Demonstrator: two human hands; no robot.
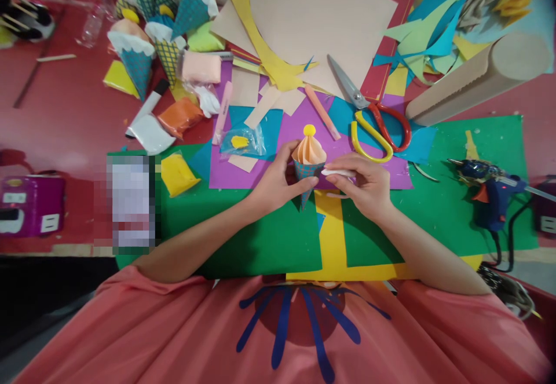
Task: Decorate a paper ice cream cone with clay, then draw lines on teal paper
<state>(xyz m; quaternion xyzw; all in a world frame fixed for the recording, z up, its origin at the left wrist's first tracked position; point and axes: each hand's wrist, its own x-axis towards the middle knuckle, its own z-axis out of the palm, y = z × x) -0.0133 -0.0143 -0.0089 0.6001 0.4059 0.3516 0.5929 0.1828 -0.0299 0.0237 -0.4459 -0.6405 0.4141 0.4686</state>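
My left hand point(280, 175) is wrapped round a craft ice cream cone point(309, 168) and holds it upright with the tip down. The cone is teal with a crossed-line pattern, topped by peach pleats and a small yellow ball. Beside its rim, my right hand point(367, 184) pinches a strip of white modelling clay point(339, 172), whose end is at the cone's edge; whether it touches I cannot tell. Below both hands lie green sheets point(252, 233) with a yellow strip point(332, 233) between them.
Large scissors point(358, 97) lie open beyond my right hand. A glue gun point(495, 193) with a cord sits at the right. Finished cones point(134, 57) stand at the back left, near packets of clay point(180, 116). A paper roll point(478, 77) and paper scraps point(417, 42) fill the back right.
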